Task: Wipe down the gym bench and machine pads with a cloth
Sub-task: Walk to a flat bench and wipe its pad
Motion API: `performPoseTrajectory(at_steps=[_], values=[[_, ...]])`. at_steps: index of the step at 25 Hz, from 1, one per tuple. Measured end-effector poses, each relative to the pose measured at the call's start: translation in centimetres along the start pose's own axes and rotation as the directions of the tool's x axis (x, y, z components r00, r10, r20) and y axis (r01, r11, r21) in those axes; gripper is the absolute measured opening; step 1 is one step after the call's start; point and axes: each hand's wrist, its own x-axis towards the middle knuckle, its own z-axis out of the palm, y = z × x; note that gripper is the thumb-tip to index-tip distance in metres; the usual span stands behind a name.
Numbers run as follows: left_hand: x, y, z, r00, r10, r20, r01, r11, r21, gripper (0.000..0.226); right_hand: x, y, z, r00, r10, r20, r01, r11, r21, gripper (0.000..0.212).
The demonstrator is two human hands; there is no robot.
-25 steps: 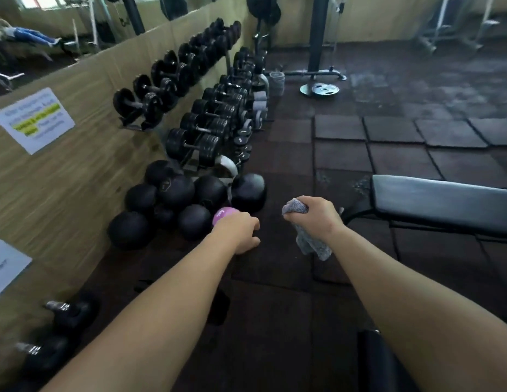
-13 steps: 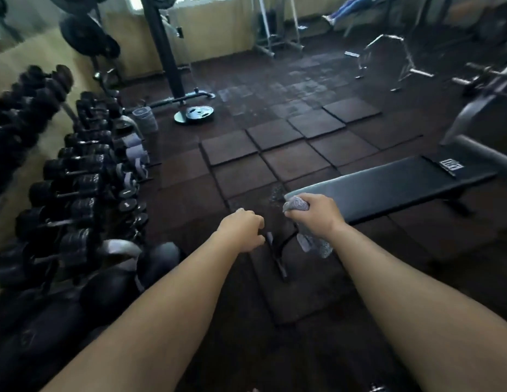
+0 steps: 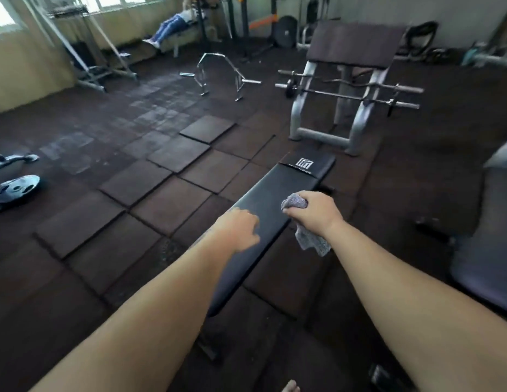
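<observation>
**Hands over the bench, cloth at its right edge**

Since the frame half a second ago, the view has swung to the right. The bench (image 3: pixel 275 193) was then ahead of my hands and to their right; it now runs beneath them, pointing away on a diagonal toward its logo end. The dumbbell rack has left the view.

My right hand (image 3: pixel 314 212) grips the cloth (image 3: pixel 313 241) in a closed fist above the bench's right long edge. A bunched end shows at the thumb side, and the loose tail hangs below the wrist, past that edge and over the floor. I cannot tell whether the cloth touches the pad. My left hand (image 3: pixel 238 227) is motion-blurred and hangs over the pad near its left long edge. Its fingers are loosely curled, and I see nothing in them.

Left of the bench lie floor tiles (image 3: pixel 161 205), open as far as a plate (image 3: pixel 16 189) well apart at the frame's left border. To the right, a strip of floor separates the bench from a second pad (image 3: pixel 487 250). Beyond the logo end, near it, stands a curl stand (image 3: pixel 351 43) with two bars (image 3: pixel 348 94) on its rack. A trap bar (image 3: pixel 218 72) sits farther back on the left. My foot (image 3: pixel 289 387) shows at the bottom edge.
</observation>
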Motion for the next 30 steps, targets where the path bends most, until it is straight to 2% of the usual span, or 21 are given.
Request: performPoseTrajectory(at_steps=[5, 8, 18, 23, 26, 30], values=[[14.5, 7.6, -3.9, 0.977, 0.21, 0.025, -0.21, 0.978, -0.001, 0.037, 5.8, 7.1, -8.9, 0.978, 0.153, -0.14, -0.153, 0.988, 0.012, 0.007], [21.7, 11.9, -5.1, 0.947, 0.319, 0.034, -0.319, 0.948, -0.002, 0.038, 9.0, 10.7, -12.7, 0.946, 0.23, -0.23, -0.234, 0.972, 0.012, 0.016], [46.4, 20.4, -9.3, 0.849, 0.524, 0.066, -0.525, 0.851, 0.006, 0.035, 25.4, 21.3, -22.9, 0.826, 0.389, -0.409, -0.408, 0.912, 0.042, 0.016], [55.6, 23.7, -11.2, 0.833, 0.552, 0.042, -0.549, 0.834, -0.064, 0.036, 32.5, 25.6, -27.1, 0.806, 0.434, -0.403, -0.452, 0.89, 0.056, 0.016], [60.7, 25.5, -11.8, 0.852, 0.524, -0.006, -0.52, 0.843, -0.138, 0.034, 38.0, 28.8, -29.7, 0.839, 0.405, -0.364, -0.423, 0.905, 0.033, 0.017], [66.9, 27.3, -13.0, 0.912, 0.393, -0.121, -0.411, 0.875, -0.257, 0.03, 46.2, 32.1, -33.0, 0.92, 0.332, -0.21, -0.341, 0.94, -0.01, 0.012]])
